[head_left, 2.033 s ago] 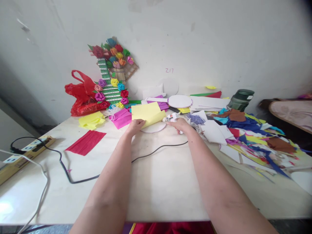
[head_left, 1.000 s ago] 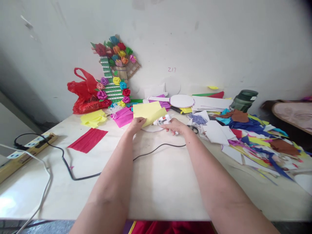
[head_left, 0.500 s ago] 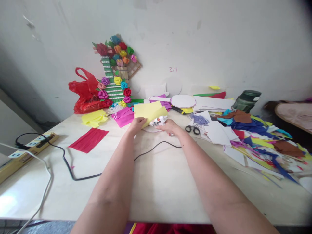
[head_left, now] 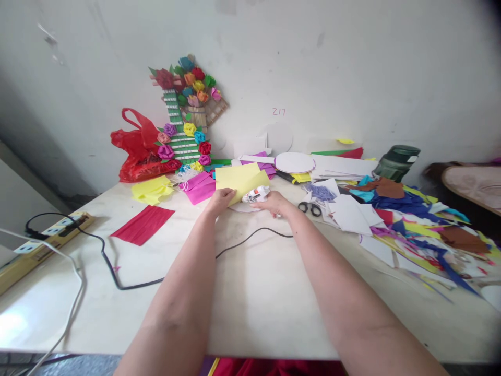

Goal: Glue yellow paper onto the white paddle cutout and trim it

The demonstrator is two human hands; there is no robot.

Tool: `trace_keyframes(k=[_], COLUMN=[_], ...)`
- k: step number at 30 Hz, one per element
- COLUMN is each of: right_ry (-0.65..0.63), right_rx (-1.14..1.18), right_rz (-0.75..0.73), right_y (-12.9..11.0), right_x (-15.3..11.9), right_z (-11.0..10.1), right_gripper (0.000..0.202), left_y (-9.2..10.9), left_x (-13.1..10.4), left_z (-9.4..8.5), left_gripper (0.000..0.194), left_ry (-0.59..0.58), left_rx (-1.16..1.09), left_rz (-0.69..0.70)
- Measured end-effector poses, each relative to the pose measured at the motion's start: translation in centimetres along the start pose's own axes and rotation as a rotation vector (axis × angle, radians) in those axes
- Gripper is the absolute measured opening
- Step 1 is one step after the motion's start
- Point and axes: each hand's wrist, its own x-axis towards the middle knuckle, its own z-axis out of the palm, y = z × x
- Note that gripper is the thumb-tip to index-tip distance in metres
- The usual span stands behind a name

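My left hand (head_left: 224, 200) pinches the near-left edge of a sheet of yellow paper (head_left: 238, 176). A white glue gun (head_left: 256, 194) with a label on its side is gripped in my right hand (head_left: 274, 202). Its body lies over the paper's near edge; I cannot tell whether its tip touches the paper. Under the yellow sheet, the curved edge of a white piece (head_left: 241, 208) shows between my hands. A black cord (head_left: 250, 233) runs across the table below both wrists.
Black-handled scissors (head_left: 309, 208) lie right of my right hand. Heaped paper scraps (head_left: 415, 224) cover the table's right side. Red crepe paper (head_left: 143, 225) lies to the left, near a power strip (head_left: 50, 240). A paper-flower craft (head_left: 183, 125) and a red bag (head_left: 136, 149) stand against the wall.
Almost nothing differs. The glue gun and my right hand have shifted very slightly to the right, while my left hand stays on the yellow paper.
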Motion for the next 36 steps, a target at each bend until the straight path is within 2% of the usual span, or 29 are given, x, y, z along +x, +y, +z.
trace_keyframes(k=[6, 11, 13, 16, 19, 23, 29, 36], right_ry=[-0.031, -0.098, -0.13, -0.144, -0.083, 0.102, 0.224, 0.281], right_rx=[0.033, 0.048, 0.097, 0.258, 0.403, 0.572, 0.697, 0.648], right_rz=[0.015, 0.043, 0.011, -0.119, -0.229, -0.275, -0.188, -0.096], right_y=[-0.3, -0.6, -0.6, -0.5, -0.3, -0.3, -1.0, -1.5], right_x=[-0.5, -1.3, -1.7, -2.0, -2.0, -1.6, -0.9, -0.3], right_z=[-1.0, -2.8, -3.7, -4.7, -5.2, -5.1, -4.3, -3.5], right_gripper=[0.035, 0.031, 0.032, 0.032, 0.03, 0.025, 0.027, 0.033], left_y=[-0.1, 0.0, 0.1, 0.2, 0.3, 0.3, 0.7, 1.4], left_x=[0.0, 0.0, 0.0, 0.0, 0.0, 0.0, -0.1, -0.2], left_z=[-0.1, 0.0, -0.1, -0.1, -0.2, -0.2, -0.3, -0.5], left_gripper=[0.038, 0.036, 0.035, 0.035, 0.035, 0.035, 0.035, 0.033], left_ry=[0.003, 0.011, -0.002, -0.031, -0.073, -0.092, -0.109, -0.167], left_rx=[0.002, 0.003, 0.01, 0.032, 0.063, 0.097, 0.148, 0.298], left_rz=[0.005, 0.014, 0.022, 0.045, 0.075, 0.103, 0.107, 0.137])
